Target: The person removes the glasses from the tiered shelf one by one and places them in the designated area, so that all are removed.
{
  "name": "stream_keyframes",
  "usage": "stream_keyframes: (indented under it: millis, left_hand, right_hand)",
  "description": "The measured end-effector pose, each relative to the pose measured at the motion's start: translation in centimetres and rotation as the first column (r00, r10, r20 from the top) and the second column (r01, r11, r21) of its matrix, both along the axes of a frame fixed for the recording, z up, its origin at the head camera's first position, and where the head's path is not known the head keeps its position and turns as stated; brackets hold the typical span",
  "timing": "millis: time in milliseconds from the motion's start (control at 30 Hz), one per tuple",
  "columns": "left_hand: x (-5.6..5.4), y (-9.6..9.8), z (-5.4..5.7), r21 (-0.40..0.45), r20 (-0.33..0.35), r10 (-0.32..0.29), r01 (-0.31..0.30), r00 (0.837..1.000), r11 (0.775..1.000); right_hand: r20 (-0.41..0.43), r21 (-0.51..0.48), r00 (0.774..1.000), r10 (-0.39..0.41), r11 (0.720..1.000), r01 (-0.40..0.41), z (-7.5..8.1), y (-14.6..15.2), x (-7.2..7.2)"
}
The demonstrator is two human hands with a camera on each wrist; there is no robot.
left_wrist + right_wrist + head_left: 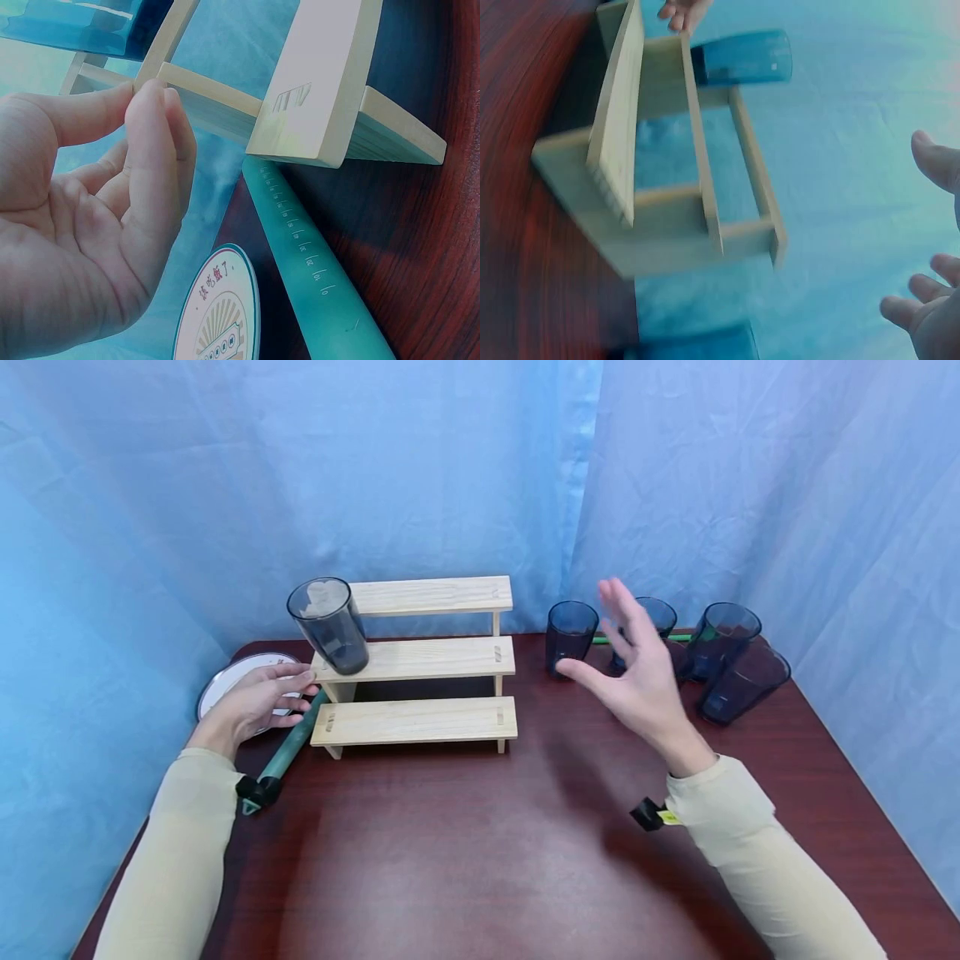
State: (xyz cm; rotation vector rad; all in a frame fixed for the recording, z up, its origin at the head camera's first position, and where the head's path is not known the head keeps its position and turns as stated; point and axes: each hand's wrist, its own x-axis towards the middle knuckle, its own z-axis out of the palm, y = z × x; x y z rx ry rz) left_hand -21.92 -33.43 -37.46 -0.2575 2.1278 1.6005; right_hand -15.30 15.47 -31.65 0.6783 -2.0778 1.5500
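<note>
A three-tier wooden stand [420, 722] is on the dark red table. My left hand [258, 697] pinches the left end of its middle shelf [442, 657] between thumb and fingertips, as the left wrist view shows too. On that end of the shelf stands a dark tinted glass [330, 631], seen as a blue glass [746, 58] in the right wrist view. My right hand [637, 677] is raised with fingers spread and nothing in it, overlapping several tinted glasses at the back right; a near one is this glass [572, 635].
Beyond my right hand stand another glass [723, 639] and a nearer glass [746, 681], with a thin green stick [681, 637] behind. At the left lie a round white plate [225, 307] with printed writing and a green rod [307, 255] marked with a scale. Blue curtains [420, 468] enclose the table.
</note>
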Motion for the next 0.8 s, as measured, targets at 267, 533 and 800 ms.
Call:
stream_keyframes:
  millis: [267,533,800]
  left_hand:
    - [0.0,0.2,0.2,-0.001,0.004,0.003,-0.003,1.0,1.0]
    - [0.2,0.4,0.5,-0.018,-0.006,0.005,-0.005,1.0,1.0]
    - [0.2,0.4,0.5,-0.028,-0.005,0.001,-0.001,1.0,1.0]
  right_hand:
    - [0.045,0.071,0.992,0.116,0.99,-0.119,0.9,-5.1,-1.0]
    - [0.139,0.024,0.963,0.233,0.971,-0.238,1.0,-8.6,-1.8]
    - [0.24,-0.073,0.924,0.298,0.955,-0.289,0.4,-11.9,-3.4]
